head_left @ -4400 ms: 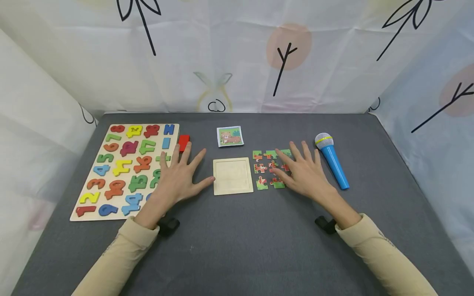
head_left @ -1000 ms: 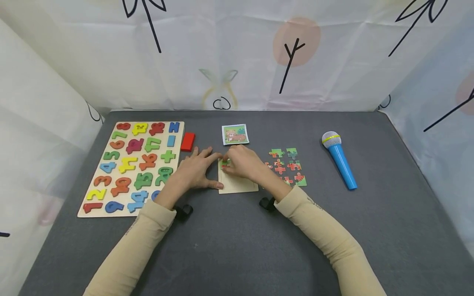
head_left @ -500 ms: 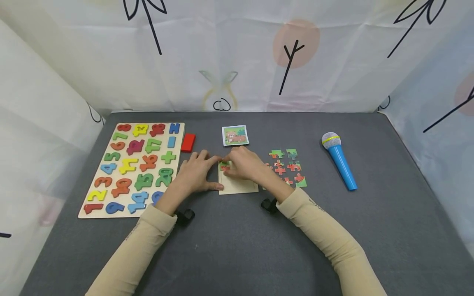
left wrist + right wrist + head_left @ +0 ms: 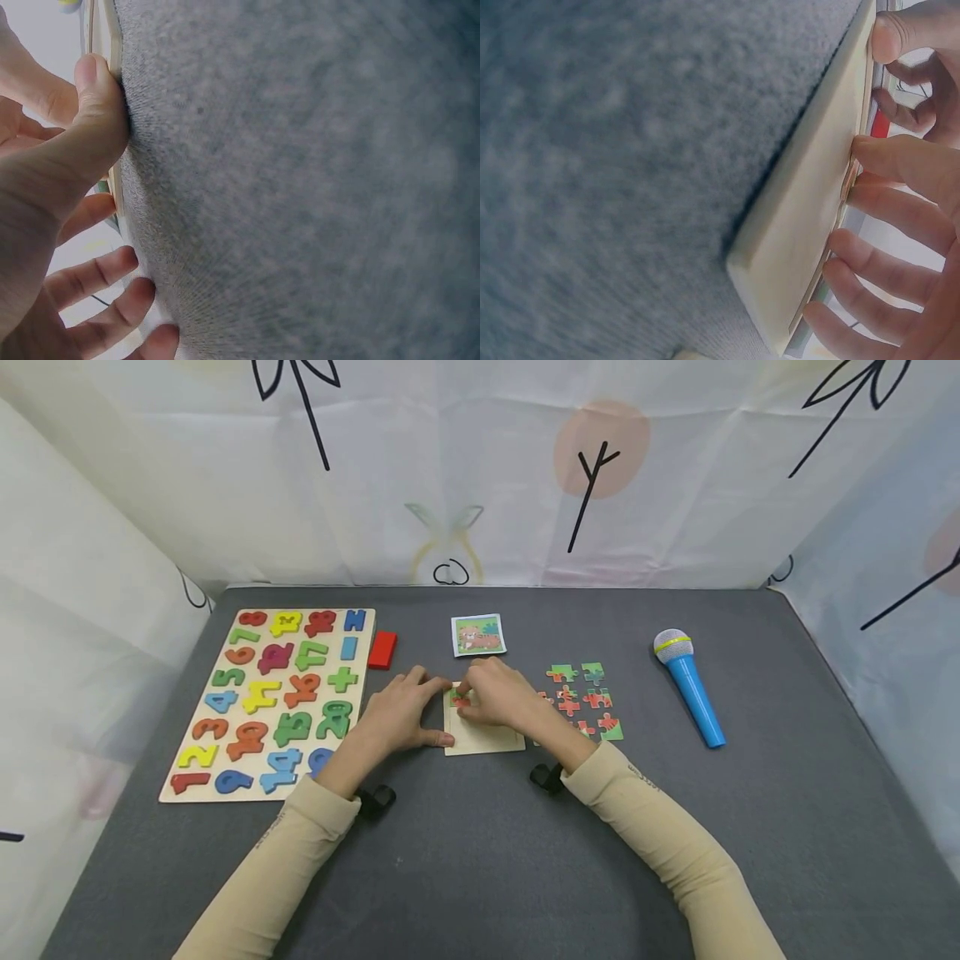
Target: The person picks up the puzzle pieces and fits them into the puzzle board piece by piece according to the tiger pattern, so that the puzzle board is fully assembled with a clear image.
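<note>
A pale wooden puzzle tray lies flat on the table. My left hand braces its left side, with the thumb on the edge near the front and the index finger by the back corner. A green and red jigsaw piece sits at the tray's back left corner. My right hand pinches this piece between thumb and index finger and covers part of it. In the right wrist view the piece shows as a thin edge between the fingertips. Several loose jigsaw pieces lie right of the tray.
A picture card lies behind the tray. The number board with coloured figures fills the left, with a red block beside it. A blue toy microphone lies at the right. White cloth walls border the table.
From spread above the table, my left hand has come to the tray's side and my right hand has brought a jigsaw piece onto it. Over the last second both hands have barely moved.
</note>
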The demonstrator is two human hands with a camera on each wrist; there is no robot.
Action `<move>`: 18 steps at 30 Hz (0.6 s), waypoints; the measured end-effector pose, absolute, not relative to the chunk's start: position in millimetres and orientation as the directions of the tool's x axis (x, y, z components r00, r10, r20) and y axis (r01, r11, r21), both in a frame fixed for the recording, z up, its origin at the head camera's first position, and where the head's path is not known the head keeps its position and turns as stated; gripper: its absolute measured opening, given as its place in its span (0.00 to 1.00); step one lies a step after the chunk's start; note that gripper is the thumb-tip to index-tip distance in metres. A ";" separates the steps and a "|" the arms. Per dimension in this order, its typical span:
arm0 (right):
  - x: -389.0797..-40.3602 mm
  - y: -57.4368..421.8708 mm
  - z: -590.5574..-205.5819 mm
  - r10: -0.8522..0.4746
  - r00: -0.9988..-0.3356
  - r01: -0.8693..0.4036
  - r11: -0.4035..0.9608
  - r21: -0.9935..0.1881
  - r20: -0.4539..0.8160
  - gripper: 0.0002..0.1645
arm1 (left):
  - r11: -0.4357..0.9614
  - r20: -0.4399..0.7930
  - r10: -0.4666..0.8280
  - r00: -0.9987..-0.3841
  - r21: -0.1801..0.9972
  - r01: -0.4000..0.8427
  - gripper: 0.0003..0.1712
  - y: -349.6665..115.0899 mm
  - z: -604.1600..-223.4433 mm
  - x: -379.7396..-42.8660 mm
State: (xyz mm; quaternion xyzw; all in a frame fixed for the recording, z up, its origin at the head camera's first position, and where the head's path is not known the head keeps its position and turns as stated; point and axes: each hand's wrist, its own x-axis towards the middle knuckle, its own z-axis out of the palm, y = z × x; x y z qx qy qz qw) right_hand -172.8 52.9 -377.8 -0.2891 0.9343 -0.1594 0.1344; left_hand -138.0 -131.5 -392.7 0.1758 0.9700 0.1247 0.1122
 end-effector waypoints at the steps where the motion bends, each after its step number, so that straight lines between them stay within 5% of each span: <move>1: -172.8 52.7 -377.7 -0.583 -0.797 -0.497 0.782 -0.377 -0.158 0.16 | 0.909 -0.168 0.371 -0.913 0.269 0.319 0.51 -131.2 -392.8 -137.9; 18: -180.5 65.3 -370.5 -0.562 -0.810 -0.474 0.795 -0.379 -0.166 0.24 | 0.914 -0.142 0.381 -0.913 0.206 0.350 0.53 -129.1 -391.8 -139.1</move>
